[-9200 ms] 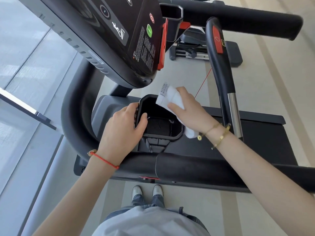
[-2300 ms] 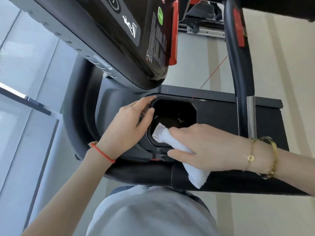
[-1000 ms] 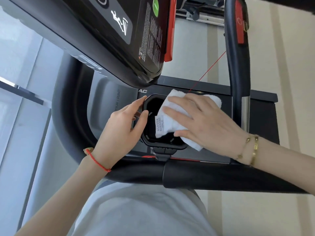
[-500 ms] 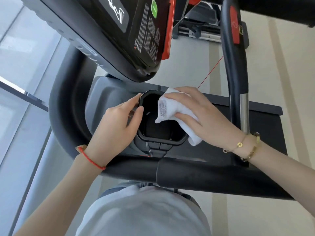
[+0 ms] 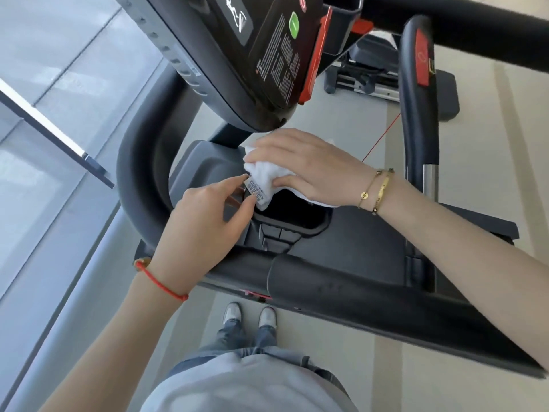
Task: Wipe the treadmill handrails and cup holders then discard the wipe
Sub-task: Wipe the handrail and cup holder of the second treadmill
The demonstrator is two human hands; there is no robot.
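The fingers (image 5: 237,185) of the left hand (image 5: 205,224) lie loosely extended, index tip touching the printed tag of the white folded cloth wipe (image 5: 267,176) and thumb resting at the left rim of the black moulded plastic cup holder (image 5: 292,224); they steady the holder and grip nothing. To the right, the right hand (image 5: 306,165) lies flat with fingers pressed together on top of the wipe, pushing it onto the holder's far-left rim, just under the edge of the black treadmill console (image 5: 252,55). The wipe partly overhangs the dark opening.

Judging from this, the task is mid-way: this 1 cup holder is being wiped. The curved black padded handrail (image 5: 139,179) at left and the long black front handrail (image 5: 386,301) carry no wipe now; whether they are already cleaned cannot be told. Discarding the wipe remains.
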